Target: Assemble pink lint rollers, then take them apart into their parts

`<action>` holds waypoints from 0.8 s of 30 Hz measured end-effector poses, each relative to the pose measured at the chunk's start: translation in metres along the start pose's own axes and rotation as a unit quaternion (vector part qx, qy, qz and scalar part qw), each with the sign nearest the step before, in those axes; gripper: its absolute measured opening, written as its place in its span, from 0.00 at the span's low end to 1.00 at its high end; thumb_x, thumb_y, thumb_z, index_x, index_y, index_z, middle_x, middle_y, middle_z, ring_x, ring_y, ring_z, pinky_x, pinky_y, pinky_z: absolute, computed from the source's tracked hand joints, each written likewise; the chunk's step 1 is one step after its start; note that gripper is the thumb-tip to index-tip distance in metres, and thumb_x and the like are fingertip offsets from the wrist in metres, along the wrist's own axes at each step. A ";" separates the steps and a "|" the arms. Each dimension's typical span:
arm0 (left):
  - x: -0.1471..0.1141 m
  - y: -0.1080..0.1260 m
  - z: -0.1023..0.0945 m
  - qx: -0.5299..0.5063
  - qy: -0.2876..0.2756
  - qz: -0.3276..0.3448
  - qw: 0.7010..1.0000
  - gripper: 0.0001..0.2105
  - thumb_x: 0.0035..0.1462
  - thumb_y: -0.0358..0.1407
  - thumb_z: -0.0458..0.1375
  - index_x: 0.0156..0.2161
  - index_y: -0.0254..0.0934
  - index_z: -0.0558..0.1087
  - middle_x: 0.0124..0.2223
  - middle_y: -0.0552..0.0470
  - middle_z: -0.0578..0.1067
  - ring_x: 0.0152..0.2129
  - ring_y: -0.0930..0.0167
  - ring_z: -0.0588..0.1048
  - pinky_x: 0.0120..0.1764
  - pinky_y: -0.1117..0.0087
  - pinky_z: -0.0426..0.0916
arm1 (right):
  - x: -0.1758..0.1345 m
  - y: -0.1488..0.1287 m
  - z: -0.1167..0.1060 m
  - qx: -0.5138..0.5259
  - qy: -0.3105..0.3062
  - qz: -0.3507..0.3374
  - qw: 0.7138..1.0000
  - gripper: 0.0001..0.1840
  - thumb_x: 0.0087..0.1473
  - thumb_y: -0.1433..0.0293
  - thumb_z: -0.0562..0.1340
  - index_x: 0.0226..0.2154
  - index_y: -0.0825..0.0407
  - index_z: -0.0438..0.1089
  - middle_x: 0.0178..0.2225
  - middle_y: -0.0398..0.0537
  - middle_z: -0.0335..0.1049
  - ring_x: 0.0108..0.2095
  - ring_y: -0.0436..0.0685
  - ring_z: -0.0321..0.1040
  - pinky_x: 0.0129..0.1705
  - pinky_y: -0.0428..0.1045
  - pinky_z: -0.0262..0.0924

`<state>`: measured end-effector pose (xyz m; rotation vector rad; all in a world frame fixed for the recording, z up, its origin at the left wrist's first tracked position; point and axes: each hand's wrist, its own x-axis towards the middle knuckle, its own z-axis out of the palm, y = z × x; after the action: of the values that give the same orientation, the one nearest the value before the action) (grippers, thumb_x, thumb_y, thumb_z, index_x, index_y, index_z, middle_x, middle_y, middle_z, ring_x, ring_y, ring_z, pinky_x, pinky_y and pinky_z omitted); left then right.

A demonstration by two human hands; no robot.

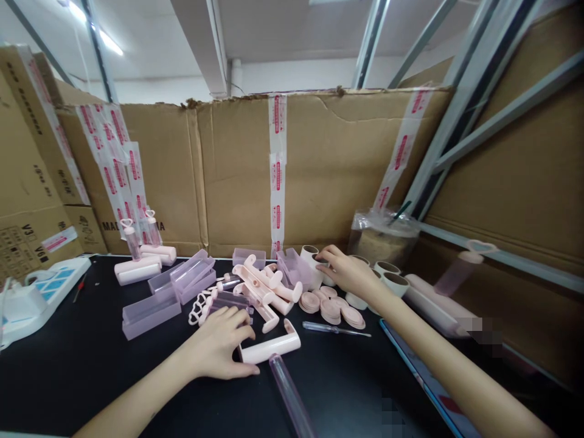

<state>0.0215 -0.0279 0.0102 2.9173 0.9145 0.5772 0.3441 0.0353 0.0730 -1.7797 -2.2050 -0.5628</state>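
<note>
My left hand grips the left end of a pale pink U-shaped plastic frame, thumb below and fingers above. From the frame's lower side a clear purple tube extends toward me. My right hand reaches to the back right, its bent fingertips on a white roll with a hollow core. More white rolls stand under and beside my right forearm. Between the hands lie a pile of pink plastic frames, flat pink discs and a screwdriver.
Open purple boxes and finished-looking pink rollers lie at the left, near a white power strip. A phone or tablet lies under my right forearm. Cardboard walls the back; a bagged tub stands at the back right.
</note>
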 end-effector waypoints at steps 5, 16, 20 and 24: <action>0.002 0.007 -0.005 -0.055 -0.007 -0.003 0.998 0.08 0.47 0.37 0.59 0.33 0.38 0.69 0.38 0.51 0.69 0.35 0.68 0.68 0.38 0.67 0.61 | -0.005 -0.003 -0.009 0.017 0.047 0.031 0.998 0.16 0.55 0.62 0.54 0.45 0.51 0.65 0.44 0.53 0.65 0.29 0.57 0.70 0.31 0.52 0.61; -0.004 0.011 -0.038 -0.265 0.134 0.032 0.954 0.05 0.53 0.29 0.57 0.36 0.35 0.67 0.44 0.43 0.67 0.44 0.66 0.67 0.48 0.63 0.63 | -0.058 -0.081 -0.072 0.456 -0.038 -0.084 0.885 0.19 0.48 0.58 0.62 0.43 0.48 0.66 0.42 0.49 0.70 0.44 0.60 0.66 0.45 0.52 0.60; -0.003 0.005 -0.036 -0.332 0.130 0.012 0.934 0.09 0.53 0.30 0.58 0.40 0.37 0.69 0.52 0.43 0.64 0.51 0.62 0.63 0.53 0.59 0.59 | -0.064 -0.097 -0.048 0.625 -0.157 -0.057 0.763 0.22 0.42 0.60 0.67 0.38 0.49 0.63 0.34 0.44 0.71 0.34 0.57 0.71 0.37 0.51 0.64; 0.006 0.003 -0.022 -0.492 0.232 -0.102 0.833 0.31 0.50 0.34 0.61 0.57 0.45 0.54 0.58 0.45 0.59 0.55 0.62 0.60 0.52 0.60 0.61 | -0.065 -0.113 -0.026 0.728 -0.126 0.017 0.674 0.19 0.45 0.61 0.66 0.25 0.49 0.54 0.27 0.42 0.69 0.28 0.54 0.71 0.32 0.50 0.63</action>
<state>0.0203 -0.0286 0.0329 1.7531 0.6311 1.2876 0.2474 -0.0537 0.0528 -0.8886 -1.6304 1.2431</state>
